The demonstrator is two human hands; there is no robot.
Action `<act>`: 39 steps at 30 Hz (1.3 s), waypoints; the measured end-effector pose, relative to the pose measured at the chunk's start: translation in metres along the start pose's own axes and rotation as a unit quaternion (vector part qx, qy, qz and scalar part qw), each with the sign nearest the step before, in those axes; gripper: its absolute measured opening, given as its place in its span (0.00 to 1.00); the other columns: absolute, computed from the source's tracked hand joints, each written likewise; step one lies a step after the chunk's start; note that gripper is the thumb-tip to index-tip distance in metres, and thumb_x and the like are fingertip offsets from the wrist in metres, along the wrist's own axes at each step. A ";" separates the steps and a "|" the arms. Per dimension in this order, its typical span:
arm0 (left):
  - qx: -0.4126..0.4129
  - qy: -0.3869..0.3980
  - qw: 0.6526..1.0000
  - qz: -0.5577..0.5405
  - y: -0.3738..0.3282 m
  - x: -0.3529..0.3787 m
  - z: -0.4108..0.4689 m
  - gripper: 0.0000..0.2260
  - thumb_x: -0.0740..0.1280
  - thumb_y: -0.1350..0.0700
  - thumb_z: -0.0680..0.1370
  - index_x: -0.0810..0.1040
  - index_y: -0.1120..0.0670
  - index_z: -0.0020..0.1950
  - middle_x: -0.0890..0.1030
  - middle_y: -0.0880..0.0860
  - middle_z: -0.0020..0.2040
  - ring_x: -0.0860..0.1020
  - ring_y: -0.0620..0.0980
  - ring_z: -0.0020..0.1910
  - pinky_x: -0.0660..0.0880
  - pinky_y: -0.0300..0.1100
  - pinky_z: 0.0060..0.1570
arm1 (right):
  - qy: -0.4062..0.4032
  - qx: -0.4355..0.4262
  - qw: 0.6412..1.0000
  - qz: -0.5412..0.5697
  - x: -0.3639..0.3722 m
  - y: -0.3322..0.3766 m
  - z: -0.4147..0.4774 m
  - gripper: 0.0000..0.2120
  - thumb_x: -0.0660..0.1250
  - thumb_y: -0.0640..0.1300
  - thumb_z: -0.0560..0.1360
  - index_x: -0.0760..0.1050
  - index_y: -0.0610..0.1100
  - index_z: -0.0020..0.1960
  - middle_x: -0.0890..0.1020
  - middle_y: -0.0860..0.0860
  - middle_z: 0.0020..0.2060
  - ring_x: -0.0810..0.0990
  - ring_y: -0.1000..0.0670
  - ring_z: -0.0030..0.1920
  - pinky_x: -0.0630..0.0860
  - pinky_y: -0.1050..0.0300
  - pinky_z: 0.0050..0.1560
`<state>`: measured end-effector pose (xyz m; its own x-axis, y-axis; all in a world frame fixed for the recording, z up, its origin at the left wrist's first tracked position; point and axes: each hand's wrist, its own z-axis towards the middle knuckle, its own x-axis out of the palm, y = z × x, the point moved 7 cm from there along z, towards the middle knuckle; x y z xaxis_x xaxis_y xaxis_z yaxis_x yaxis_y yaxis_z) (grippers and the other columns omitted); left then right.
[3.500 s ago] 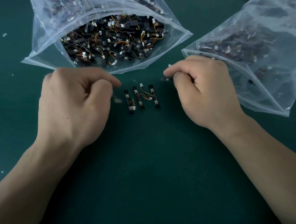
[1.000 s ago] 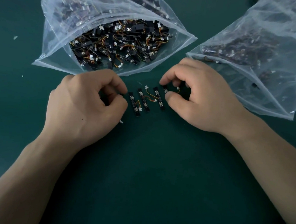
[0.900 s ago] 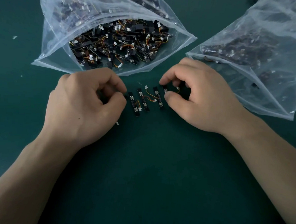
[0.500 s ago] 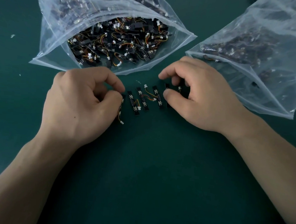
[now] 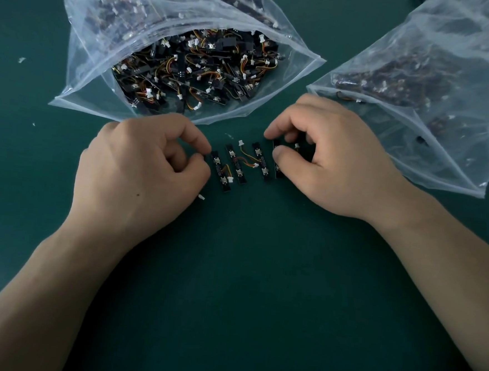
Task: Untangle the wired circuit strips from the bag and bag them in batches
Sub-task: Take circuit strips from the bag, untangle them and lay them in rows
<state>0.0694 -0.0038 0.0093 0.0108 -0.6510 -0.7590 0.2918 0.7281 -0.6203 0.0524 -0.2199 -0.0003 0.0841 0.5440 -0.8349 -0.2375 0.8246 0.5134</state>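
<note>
Strips: row of strips laid on counter, below open bag.
Left hand: fingers curled round left strip, only its connector seen.
Right hand: end strip pinched.
Handling: light, stiff boards; wires judged snag-prone; best held by board edges.

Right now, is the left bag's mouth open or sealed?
Open. The left bag has its mouth gaping wide toward the camera, and the tangled circuit strips inside show directly, not through plastic.

Dark green tabletop, white scraps
</note>
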 end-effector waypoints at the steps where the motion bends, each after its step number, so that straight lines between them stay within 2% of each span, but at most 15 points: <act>1: 0.001 -0.001 1.000 0.001 0.000 0.000 0.000 0.04 0.66 0.50 0.72 0.81 0.43 0.43 0.79 0.39 0.29 0.75 0.45 0.29 0.81 0.50 0.43 | -0.001 0.000 1.000 0.001 0.000 0.000 0.000 0.09 0.68 0.48 0.76 0.82 0.52 0.55 0.78 0.57 0.46 0.77 0.56 0.49 0.70 0.61 0.48; 7: -0.015 -0.021 1.000 0.005 0.002 -0.003 -0.001 0.10 0.61 0.51 0.70 0.81 0.43 0.46 0.79 0.39 0.32 0.75 0.44 0.31 0.77 0.46 0.38 | -0.003 -0.001 1.000 -0.002 0.000 -0.001 0.000 0.10 0.68 0.48 0.76 0.81 0.52 0.56 0.77 0.57 0.46 0.76 0.55 0.48 0.70 0.60 0.48; 9: -0.026 -0.027 0.999 0.007 0.004 -0.004 -0.002 0.12 0.61 0.51 0.69 0.81 0.43 0.47 0.79 0.40 0.33 0.75 0.45 0.31 0.78 0.47 0.39 | -0.004 -0.001 1.000 -0.001 0.000 -0.001 0.000 0.10 0.68 0.49 0.76 0.81 0.53 0.56 0.77 0.57 0.45 0.76 0.55 0.48 0.71 0.60 0.48; 18: -0.030 -0.018 0.998 0.058 0.001 -0.002 -0.004 0.06 0.63 0.47 0.68 0.79 0.43 0.42 0.79 0.36 0.37 0.77 0.45 0.34 0.78 0.49 0.41 | 0.000 0.004 1.000 -0.001 0.000 0.000 -0.001 0.09 0.68 0.49 0.76 0.81 0.53 0.56 0.77 0.57 0.46 0.77 0.56 0.49 0.71 0.60 0.48; 23: -0.027 -0.020 0.997 0.062 0.002 -0.002 -0.004 0.08 0.63 0.48 0.69 0.79 0.43 0.45 0.79 0.38 0.37 0.76 0.45 0.33 0.77 0.48 0.40 | -0.015 -0.001 1.000 0.005 -0.002 0.002 -0.002 0.10 0.67 0.50 0.78 0.82 0.50 0.57 0.78 0.56 0.47 0.76 0.55 0.50 0.73 0.56 0.52; 26: -0.025 -0.019 0.998 0.056 0.003 -0.002 -0.004 0.10 0.63 0.48 0.69 0.79 0.42 0.48 0.79 0.39 0.37 0.76 0.44 0.34 0.77 0.48 0.40 | -0.018 -0.036 0.999 -0.010 -0.004 0.011 -0.004 0.15 0.66 0.53 0.79 0.80 0.48 0.61 0.78 0.53 0.54 0.75 0.52 0.57 0.71 0.53 0.62; 29: -0.019 -0.017 0.998 0.053 0.002 -0.001 -0.004 0.12 0.63 0.48 0.70 0.79 0.40 0.51 0.79 0.39 0.38 0.76 0.42 0.34 0.76 0.47 0.40 | 0.009 -0.081 0.996 -0.043 0.002 0.023 -0.007 0.22 0.66 0.59 0.78 0.78 0.48 0.66 0.75 0.52 0.64 0.72 0.50 0.67 0.64 0.49 0.71; 34: -0.015 -0.019 0.998 0.059 0.002 -0.001 -0.003 0.11 0.63 0.46 0.71 0.79 0.39 0.52 0.79 0.37 0.40 0.76 0.41 0.35 0.72 0.45 0.39 | 0.075 -0.092 0.989 -0.094 0.017 0.030 -0.006 0.29 0.64 0.66 0.77 0.72 0.54 0.74 0.65 0.51 0.78 0.59 0.48 0.78 0.54 0.46 0.78; 37: -0.016 -0.015 0.998 0.063 0.003 0.001 -0.003 0.12 0.63 0.46 0.71 0.79 0.38 0.52 0.79 0.37 0.40 0.76 0.41 0.36 0.72 0.45 0.40 | 0.097 -0.092 0.985 -0.114 0.020 0.029 -0.006 0.30 0.62 0.68 0.78 0.71 0.57 0.76 0.61 0.50 0.80 0.56 0.46 0.80 0.52 0.43 0.79; 39: -0.014 -0.013 0.998 0.066 0.003 0.001 -0.002 0.11 0.63 0.45 0.71 0.79 0.38 0.52 0.79 0.37 0.40 0.76 0.41 0.35 0.71 0.45 0.40 | 0.099 -0.088 0.985 -0.108 0.021 0.028 -0.005 0.28 0.61 0.68 0.79 0.72 0.57 0.74 0.61 0.50 0.80 0.56 0.46 0.80 0.50 0.46 0.78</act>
<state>0.0682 -0.0021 0.0061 0.0729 -0.5545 -0.8290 0.2589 0.8132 -0.5212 0.0423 -0.1864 -0.0042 -0.0347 0.3036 -0.9522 -0.3997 0.8690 0.2916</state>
